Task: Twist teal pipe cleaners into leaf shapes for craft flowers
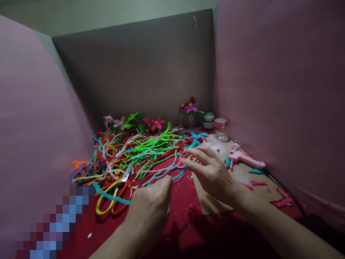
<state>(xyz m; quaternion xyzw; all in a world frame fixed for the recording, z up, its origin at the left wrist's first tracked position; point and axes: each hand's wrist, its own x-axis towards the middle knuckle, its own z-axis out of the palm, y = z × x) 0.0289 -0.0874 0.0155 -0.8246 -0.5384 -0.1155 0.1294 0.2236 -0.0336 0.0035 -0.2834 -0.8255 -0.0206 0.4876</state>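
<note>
My left hand (152,201) is closed around a teal pipe cleaner (111,196), which sticks out to the left past the scissors. A short teal length also shows beyond the fist, toward my other hand. My right hand (208,171) is held with its fingers stretched out, over the edge of the cardboard; its thumb side is partly hidden. Left of my left fist lie scissors (127,173) with one yellow and one orange handle, blades pointing away. Ahead of both hands spreads a pile of bright green pipe cleaners (153,145), mixed with other colours.
A pink glue gun (246,159) lies on the brown cardboard (215,201) at the right, its cord running along the wall. Pipe-cleaner flowers (157,123), a grey jar (208,121) and a white-and-red cup (220,123) stand at the back. Pink panels (280,90) flank the red cloth (183,216).
</note>
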